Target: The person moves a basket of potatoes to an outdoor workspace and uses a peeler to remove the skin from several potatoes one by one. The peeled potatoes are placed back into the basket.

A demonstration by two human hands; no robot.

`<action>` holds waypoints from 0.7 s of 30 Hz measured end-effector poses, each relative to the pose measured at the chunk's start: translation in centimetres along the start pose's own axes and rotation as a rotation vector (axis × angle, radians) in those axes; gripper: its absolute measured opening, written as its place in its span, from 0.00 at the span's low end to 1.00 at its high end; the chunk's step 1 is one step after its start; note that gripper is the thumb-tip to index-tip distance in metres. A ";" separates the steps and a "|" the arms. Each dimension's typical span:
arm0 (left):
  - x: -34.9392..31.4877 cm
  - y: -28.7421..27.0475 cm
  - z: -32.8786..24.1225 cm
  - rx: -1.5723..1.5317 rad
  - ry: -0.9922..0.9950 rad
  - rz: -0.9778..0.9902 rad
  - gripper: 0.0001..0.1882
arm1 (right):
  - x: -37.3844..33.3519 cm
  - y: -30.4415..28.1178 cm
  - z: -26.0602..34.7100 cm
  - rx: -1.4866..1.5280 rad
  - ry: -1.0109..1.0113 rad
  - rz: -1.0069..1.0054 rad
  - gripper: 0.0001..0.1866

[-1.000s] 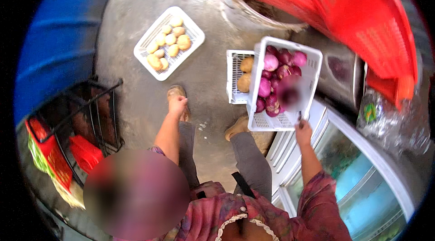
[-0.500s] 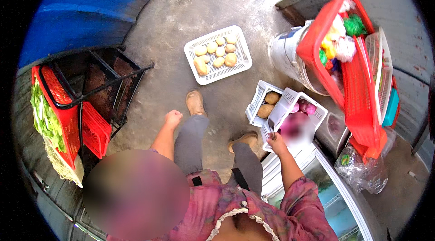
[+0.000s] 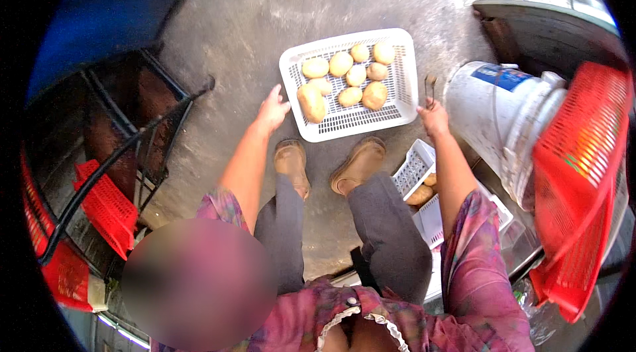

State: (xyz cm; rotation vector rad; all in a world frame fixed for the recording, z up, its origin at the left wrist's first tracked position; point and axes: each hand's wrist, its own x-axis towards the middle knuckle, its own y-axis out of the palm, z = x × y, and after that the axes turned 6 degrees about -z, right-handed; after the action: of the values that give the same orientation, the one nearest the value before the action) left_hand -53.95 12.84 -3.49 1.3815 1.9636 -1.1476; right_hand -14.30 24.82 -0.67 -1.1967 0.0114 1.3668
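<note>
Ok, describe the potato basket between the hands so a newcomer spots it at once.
On the grey floor, just beyond the brown shoes, lies a white slotted basket of potatoes. Unlike the white crates partly behind the right forearm, it lies in full view between left hand and right hand.

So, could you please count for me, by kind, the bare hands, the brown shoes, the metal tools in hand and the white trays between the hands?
Bare hands: 2, left hand and right hand
Brown shoes: 2, left shoe and right shoe
Metal tool in hand: 1
White tray between the hands: 1
Total: 6
</note>
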 end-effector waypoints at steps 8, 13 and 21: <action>3.0 2.3 -2.1 -0.286 -0.039 0.031 0.18 | 5.2 1.9 0.6 -0.096 -0.023 -0.045 0.16; -9.1 -4.8 -10.3 -0.276 0.043 0.012 0.19 | -5.7 -4.0 6.3 -0.262 0.024 -0.115 0.20; -27.1 -14.7 -27.5 -0.273 0.300 -0.065 0.13 | -18.7 -12.8 13.2 0.354 0.091 -0.134 0.11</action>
State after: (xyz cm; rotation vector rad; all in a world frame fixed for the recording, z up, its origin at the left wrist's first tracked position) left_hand -55.02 19.69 37.18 1.4146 2.2875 -0.6935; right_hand -18.45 22.90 25.13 -0.9428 0.2254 1.1358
